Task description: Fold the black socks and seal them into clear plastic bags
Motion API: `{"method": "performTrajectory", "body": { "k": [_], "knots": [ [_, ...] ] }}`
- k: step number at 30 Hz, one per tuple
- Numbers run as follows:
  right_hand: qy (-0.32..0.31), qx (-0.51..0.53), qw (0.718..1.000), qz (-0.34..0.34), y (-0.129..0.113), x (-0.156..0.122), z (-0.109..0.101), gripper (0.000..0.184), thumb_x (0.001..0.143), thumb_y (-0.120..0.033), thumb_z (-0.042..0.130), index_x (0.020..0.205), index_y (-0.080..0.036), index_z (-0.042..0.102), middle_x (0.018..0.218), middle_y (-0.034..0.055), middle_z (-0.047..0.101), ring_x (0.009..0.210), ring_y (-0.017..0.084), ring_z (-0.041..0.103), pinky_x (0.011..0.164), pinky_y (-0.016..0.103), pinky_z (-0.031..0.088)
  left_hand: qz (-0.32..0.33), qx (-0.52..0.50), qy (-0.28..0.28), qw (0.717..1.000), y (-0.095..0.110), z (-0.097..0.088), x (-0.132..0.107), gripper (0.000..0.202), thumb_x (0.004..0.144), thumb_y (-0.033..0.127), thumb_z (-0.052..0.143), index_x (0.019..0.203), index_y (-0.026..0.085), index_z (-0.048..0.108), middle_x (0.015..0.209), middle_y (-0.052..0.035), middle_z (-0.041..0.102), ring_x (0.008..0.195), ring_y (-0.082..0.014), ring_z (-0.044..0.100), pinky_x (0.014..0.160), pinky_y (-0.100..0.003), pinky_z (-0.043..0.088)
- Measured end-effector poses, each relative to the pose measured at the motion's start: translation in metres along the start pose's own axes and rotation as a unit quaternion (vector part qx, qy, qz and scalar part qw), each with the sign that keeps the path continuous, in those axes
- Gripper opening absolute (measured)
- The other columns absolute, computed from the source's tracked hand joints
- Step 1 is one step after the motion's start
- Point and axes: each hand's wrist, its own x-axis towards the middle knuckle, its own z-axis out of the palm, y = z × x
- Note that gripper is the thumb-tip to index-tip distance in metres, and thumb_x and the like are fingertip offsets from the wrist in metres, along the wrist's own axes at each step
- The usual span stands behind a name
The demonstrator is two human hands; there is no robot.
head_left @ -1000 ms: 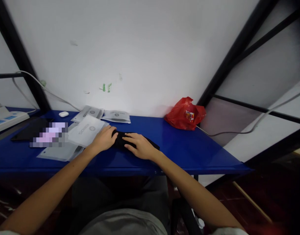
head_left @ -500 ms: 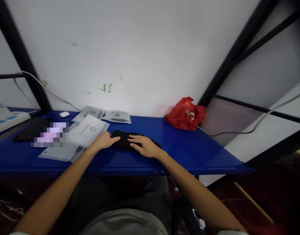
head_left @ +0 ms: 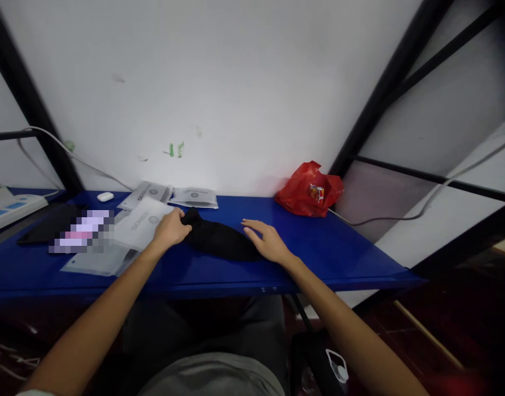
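Note:
A black cloth lies on the blue table in front of me. My left hand is closed on the cloth's left end, which is raised a little off the table. My right hand rests at the cloth's right end with its fingers stretched out flat. Just left of my left hand lies a white printed pouch on top of other flat packets.
More white packets lie by the wall. A red plastic bag sits at the back right. A small white object, a dark flat item and a power strip are at the left. Black frame bars rise on both sides.
My right hand has slid right along the cloth to its right end. My left hand has closed on the left end and lifted it slightly. The cloth now lies stretched longer.

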Motion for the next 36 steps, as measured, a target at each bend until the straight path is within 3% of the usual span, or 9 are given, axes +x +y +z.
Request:
{"method": "performTrajectory", "body": {
  "k": [6, 11, 15, 18, 22, 25, 28, 31, 36],
  "knots": [
    [0.001, -0.066, 0.996, 0.066, 0.041, -0.018, -0.013, 0.034, 0.089, -0.035, 0.045, 0.110, -0.019, 0.065, 0.116, 0.0097, 0.066, 0.110, 0.024, 0.059, 0.099, 0.042, 0.045, 0.108, 0.114, 0.102, 0.982, 0.015, -0.016, -0.017, 0.026, 0.078, 0.016, 0.049, 0.103, 0.021, 0.052, 0.105, -0.0072, 0.062, 0.094, -0.0252, 0.058, 0.072, -0.035, 0.044],
    [-0.027, -0.091, 0.993, 0.067, 0.046, -0.023, -0.009, 0.036, 0.090, -0.035, 0.043, 0.112, -0.015, 0.064, 0.117, 0.0118, 0.065, 0.110, 0.025, 0.059, 0.098, 0.042, 0.044, 0.254, 0.216, 0.106, 0.937, 0.043, 0.002, -0.041, 0.023, 0.080, 0.007, 0.047, 0.099, 0.018, 0.054, 0.100, -0.0070, 0.059, 0.093, -0.0224, 0.056, 0.070, -0.032, 0.044],
    [-0.037, -0.112, 0.991, 0.057, 0.044, -0.022, -0.007, 0.036, 0.091, -0.035, 0.043, 0.110, -0.014, 0.065, 0.117, 0.0127, 0.064, 0.111, 0.025, 0.058, 0.099, 0.042, 0.044, 0.318, 0.253, 0.128, 0.905, 0.057, 0.024, -0.052, 0.028, 0.078, 0.001, 0.046, 0.099, 0.017, 0.055, 0.096, -0.0081, 0.058, 0.092, -0.0230, 0.055, 0.070, -0.033, 0.044],
    [-0.033, -0.115, 0.991, 0.056, 0.046, -0.023, -0.006, 0.035, 0.091, -0.035, 0.043, 0.108, -0.015, 0.066, 0.117, 0.0124, 0.065, 0.112, 0.025, 0.058, 0.099, 0.042, 0.044, 0.351, 0.216, 0.112, 0.904, 0.062, 0.037, -0.059, 0.021, 0.083, 0.012, 0.051, 0.103, 0.016, 0.055, 0.096, -0.0079, 0.059, 0.091, -0.0231, 0.056, 0.073, -0.033, 0.046],
    [-0.023, -0.109, 0.992, 0.055, 0.049, -0.024, -0.006, 0.034, 0.090, -0.035, 0.045, 0.108, -0.016, 0.066, 0.117, 0.0128, 0.065, 0.111, 0.026, 0.058, 0.098, 0.043, 0.045, 0.404, 0.075, 0.059, 0.910, 0.057, 0.040, -0.063, 0.033, 0.088, 0.038, 0.051, 0.114, 0.017, 0.053, 0.103, -0.0066, 0.062, 0.093, -0.0211, 0.058, 0.081, -0.034, 0.047],
    [0.002, -0.092, 0.995, 0.046, 0.042, -0.021, -0.006, 0.032, 0.090, -0.034, 0.046, 0.110, -0.017, 0.065, 0.116, 0.0122, 0.065, 0.111, 0.025, 0.059, 0.098, 0.045, 0.045, 0.394, -0.030, 0.075, 0.915, 0.044, 0.030, -0.058, 0.029, 0.093, 0.033, 0.042, 0.114, 0.018, 0.055, 0.107, -0.0060, 0.063, 0.098, -0.0185, 0.058, 0.089, -0.033, 0.045],
    [0.027, -0.050, 0.998, 0.015, 0.021, -0.017, -0.004, 0.032, 0.090, -0.033, 0.046, 0.114, -0.020, 0.062, 0.120, 0.0106, 0.063, 0.115, 0.023, 0.056, 0.101, 0.045, 0.042, 0.334, -0.080, 0.098, 0.934, 0.027, 0.019, -0.043, 0.029, 0.092, 0.029, 0.040, 0.113, 0.018, 0.057, 0.108, -0.0059, 0.063, 0.100, -0.0186, 0.058, 0.092, -0.035, 0.045],
    [0.001, -0.014, 0.999, -0.041, -0.008, -0.012, 0.003, 0.033, 0.091, -0.033, 0.045, 0.118, -0.021, 0.060, 0.126, 0.0092, 0.059, 0.119, 0.022, 0.053, 0.103, 0.044, 0.041, 0.287, -0.092, 0.067, 0.951, 0.011, 0.017, -0.027, 0.032, 0.090, 0.032, 0.043, 0.115, 0.018, 0.057, 0.113, -0.0058, 0.062, 0.103, -0.0195, 0.058, 0.094, -0.036, 0.045],
    [-0.025, 0.009, 0.995, -0.092, -0.034, -0.010, 0.018, 0.030, 0.090, -0.029, 0.048, 0.116, -0.023, 0.062, 0.127, 0.0081, 0.059, 0.118, 0.021, 0.054, 0.100, 0.043, 0.043, 0.330, -0.114, 0.002, 0.937, 0.000, 0.030, -0.015, 0.031, 0.091, 0.029, 0.039, 0.109, 0.017, 0.062, 0.116, -0.0063, 0.062, 0.109, -0.0183, 0.056, 0.102, -0.036, 0.039]
  ]
}}
